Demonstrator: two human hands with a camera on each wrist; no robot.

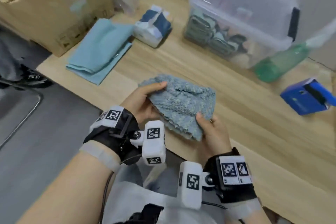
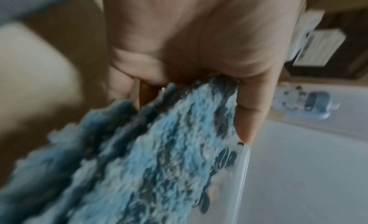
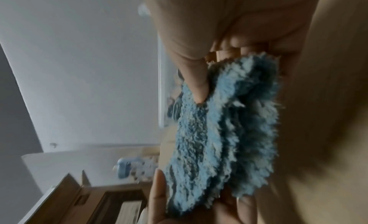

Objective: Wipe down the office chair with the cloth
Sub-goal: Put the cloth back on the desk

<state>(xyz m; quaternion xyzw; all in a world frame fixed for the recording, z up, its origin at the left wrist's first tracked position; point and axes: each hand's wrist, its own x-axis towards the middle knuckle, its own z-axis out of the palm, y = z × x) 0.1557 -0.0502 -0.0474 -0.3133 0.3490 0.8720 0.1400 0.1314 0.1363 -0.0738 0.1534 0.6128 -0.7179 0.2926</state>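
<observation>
Up close, both hands grasp the fuzzy blue cloth (image 1: 179, 104) just above the wooden bench (image 1: 245, 125): the left hand (image 1: 143, 100) pinches its far-left edge, thumb on top, and the right hand (image 1: 213, 132) pinches its near corner. Fingers under the folded cloth are hidden. Beyond the left hand lies a smooth light-blue towel (image 1: 99, 50); beyond the right hand stand a clear storage bin (image 1: 241, 16) and a blurred green bottle (image 1: 283, 60). No chair can be made out.
</observation>
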